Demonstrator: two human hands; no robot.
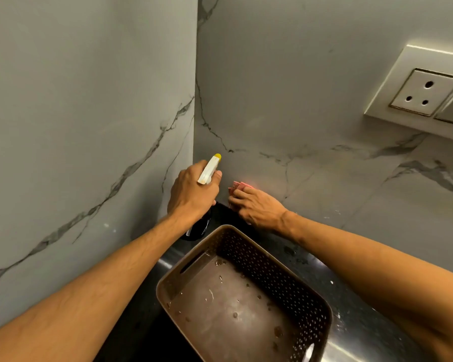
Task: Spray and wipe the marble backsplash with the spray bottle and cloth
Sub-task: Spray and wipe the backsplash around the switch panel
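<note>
Looks like the wipe step: right grip [256, 207], fingers seemingly flat, presses the cloth [237, 185] low on the marble backsplash [311, 126]. Left grip [194, 194] is wrapped round the spray bottle [209, 169]. Next probably needs another squirt, then wiping higher.

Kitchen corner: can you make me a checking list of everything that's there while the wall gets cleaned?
Surface: dark counter, shiny, with a few pale specks.
Job's things: spray bottle, white head with a yellow tip, pointing at the corner; pink cloth low on the marble wall.
Clutter: brown basket with holes in its sides, on the counter, droplets and bits inside.
Hands: left hand grips the spray bottle; right hand presses the cloth to the marble wall.
Cables: nothing seen.
Surroundings: grey-veined marble on two walls meeting in a corner; socket at upper right.
</note>
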